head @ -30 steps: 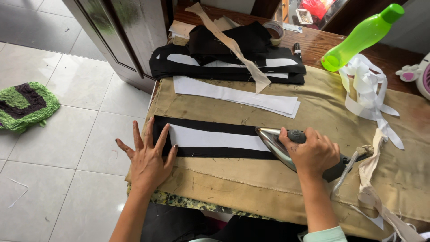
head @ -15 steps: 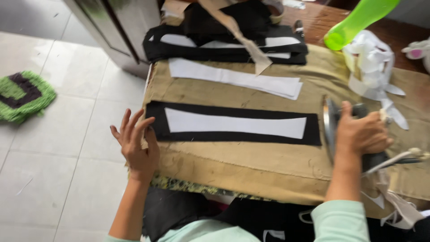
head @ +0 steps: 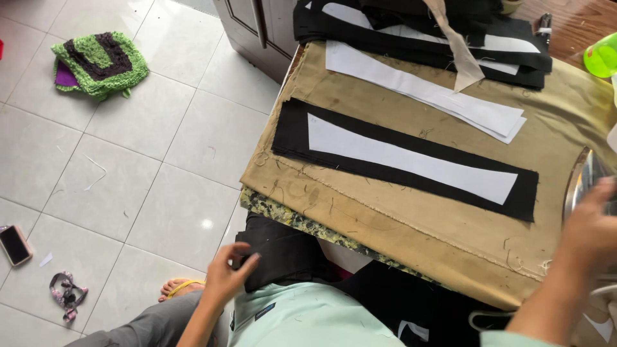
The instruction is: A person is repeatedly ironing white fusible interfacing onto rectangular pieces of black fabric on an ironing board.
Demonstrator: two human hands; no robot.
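A long black fabric strip (head: 292, 138) with a white tapered piece (head: 411, 157) laid on it rests on the tan padded table (head: 398, 218). My right hand (head: 588, 234), blurred at the right edge, grips an iron (head: 578, 180) whose metal sole stands beside the strip's right end. My left hand (head: 225, 279) is down off the table by my lap. Its fingers are spread, and the fingertips touch the edge of a black cloth (head: 283, 250) lying under the table edge.
More white strips (head: 424, 90) and a stack of black and white pieces (head: 418, 32) lie at the table's far side, near a green bottle (head: 601, 58). On the tiled floor are a green knitted mat (head: 96, 61), a phone (head: 14, 244) and my sandalled foot (head: 177, 289).
My left hand has left the strip's left end and dropped to the black cloth at my lap. The iron and my right hand have slid off the strip to the right.
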